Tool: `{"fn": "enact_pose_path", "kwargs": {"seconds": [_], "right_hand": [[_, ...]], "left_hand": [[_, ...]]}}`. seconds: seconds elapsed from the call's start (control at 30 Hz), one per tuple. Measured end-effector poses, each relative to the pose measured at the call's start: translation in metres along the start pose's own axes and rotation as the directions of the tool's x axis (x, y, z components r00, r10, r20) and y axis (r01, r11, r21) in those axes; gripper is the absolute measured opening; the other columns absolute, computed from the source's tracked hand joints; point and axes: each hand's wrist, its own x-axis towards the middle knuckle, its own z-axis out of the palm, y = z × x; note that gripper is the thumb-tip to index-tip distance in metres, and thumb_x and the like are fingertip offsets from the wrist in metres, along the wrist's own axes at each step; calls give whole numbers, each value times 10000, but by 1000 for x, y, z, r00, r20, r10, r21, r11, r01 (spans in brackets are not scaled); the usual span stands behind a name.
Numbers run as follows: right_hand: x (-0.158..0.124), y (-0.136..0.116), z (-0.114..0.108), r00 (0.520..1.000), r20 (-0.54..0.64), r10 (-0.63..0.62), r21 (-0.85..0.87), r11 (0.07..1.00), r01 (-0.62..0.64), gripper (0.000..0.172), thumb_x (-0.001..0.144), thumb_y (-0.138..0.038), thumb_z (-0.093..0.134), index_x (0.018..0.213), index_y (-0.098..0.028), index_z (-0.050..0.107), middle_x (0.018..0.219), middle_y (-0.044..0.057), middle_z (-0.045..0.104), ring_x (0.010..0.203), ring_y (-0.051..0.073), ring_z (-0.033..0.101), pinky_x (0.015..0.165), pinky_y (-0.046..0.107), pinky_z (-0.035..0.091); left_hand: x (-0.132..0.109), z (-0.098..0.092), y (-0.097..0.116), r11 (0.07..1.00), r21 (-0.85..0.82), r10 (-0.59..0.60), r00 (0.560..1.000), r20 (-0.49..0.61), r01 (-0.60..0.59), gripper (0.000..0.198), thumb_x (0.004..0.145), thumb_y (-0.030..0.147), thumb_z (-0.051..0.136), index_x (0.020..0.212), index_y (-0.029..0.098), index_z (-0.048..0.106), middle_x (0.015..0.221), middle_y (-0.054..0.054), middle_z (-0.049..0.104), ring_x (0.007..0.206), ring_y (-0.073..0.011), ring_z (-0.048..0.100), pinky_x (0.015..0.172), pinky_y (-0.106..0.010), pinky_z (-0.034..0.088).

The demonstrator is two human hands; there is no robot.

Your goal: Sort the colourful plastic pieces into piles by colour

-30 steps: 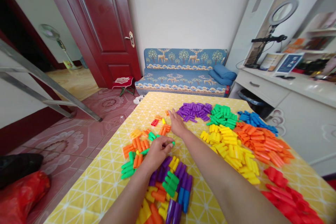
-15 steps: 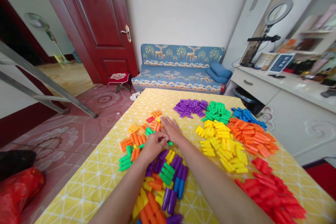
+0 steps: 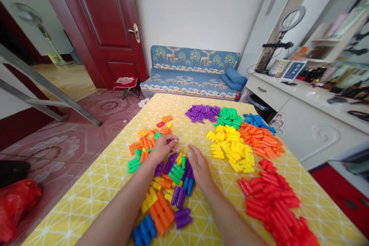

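Tabletop covered in yellow cloth with a white line pattern; ribbed plastic pieces made of joined tubes lie on it in groups.

Left hand: over the far edge of the near mixed cluster. Fingers curled, thumb side close to the fingertips; cannot tell whether the grip is clamped on a piece, as the fingers hide the space between.

Right hand: to the right of the same cluster, grip apart, thumb and fingers spread, nothing seen between them. The thumb is just beside the cluster's purple pieces; contact cannot be told.

Near mixed cluster, between the forearms: a green ribbed plastic piece on top, with purple, yellow, orange and blue ones around it. At its near end, orange tubes side by side and a blue tube block. One purple piece lies just right of the orange tubes.

Beyond the left forearm: a smaller scatter of mostly orange pieces, some green.

Right half, sorted by colour: purple pile, green pile, blue pile, orange pile, yellow pile, red pile nearest.
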Motion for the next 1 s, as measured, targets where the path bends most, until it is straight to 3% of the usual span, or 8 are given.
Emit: {"fn": "enact_pose_path", "kwargs": {"seconds": [0.1,0.23,0.43,0.6,0.7,0.77,0.87,1.0], "right_hand": [[-17,-11,22,994,-79,75,79,994,-69,516,892,-493,424,1309,-197,486,1370,92,478,1295,225,395,1096,408,283],[-16,-21,40,994,-62,86,257,964,-67,517,911,-512,378,1317,-203,462,1398,75,447,1310,195,376,1102,369,281],[-4,-16,28,998,-36,59,452,891,-36,431,930,-501,356,1187,-217,553,1273,59,560,1212,182,482,1054,353,349],[0,-14,24,994,-58,97,417,907,-64,361,873,-481,491,1094,-213,589,1176,61,614,1117,197,546,985,333,402],[1,-16,24,996,-61,66,400,916,-36,321,875,-457,493,1049,-212,605,1099,51,642,1054,193,576,940,316,429],[2,-17,24,997,-58,59,397,917,-31,312,871,-452,499,1028,-209,615,1066,48,652,1026,194,587,914,310,442],[2,-14,25,997,-53,55,381,924,-31,328,866,-454,508,1046,-202,616,1075,50,648,1028,196,586,917,310,440],[3,-10,26,997,-55,59,365,930,-35,346,869,-447,510,1093,-201,604,1113,63,641,1057,202,577,951,335,429]], "left_hand": [[-1,0,4,1000,3,6,1000,-21,-6,305,733,400,644,851,118,650,602,-6,629,544,-133,588,562,-246,496],[-7,-3,22,995,63,81,997,-5,-80,332,775,427,602,888,121,665,739,-36,672,636,-143,618,615,-245,503],[-18,-24,51,893,374,120,933,340,-251,233,778,262,599,954,165,717,890,-60,720,821,-197,648,752,-276,499],[-23,-35,55,720,605,138,925,354,-339,355,636,75,616,943,211,730,946,-47,712,887,-215,634,812,-276,466],[-22,-28,49,693,626,90,904,417,-358,424,582,42,628,948,233,725,962,-33,707,915,-223,626,818,-272,452],[-18,-21,42,684,661,79,932,354,-309,383,593,38,611,906,227,725,955,-36,705,930,-224,619,823,-280,444],[-11,-13,31,731,660,105,984,142,-173,256,660,68,584,838,197,714,888,-52,709,884,-215,631,814,-302,448],[-6,-14,27,958,285,20,1000,10,-22,247,714,267,672,934,160,640,728,-29,674,653,-167,624,614,-274,482]]}}
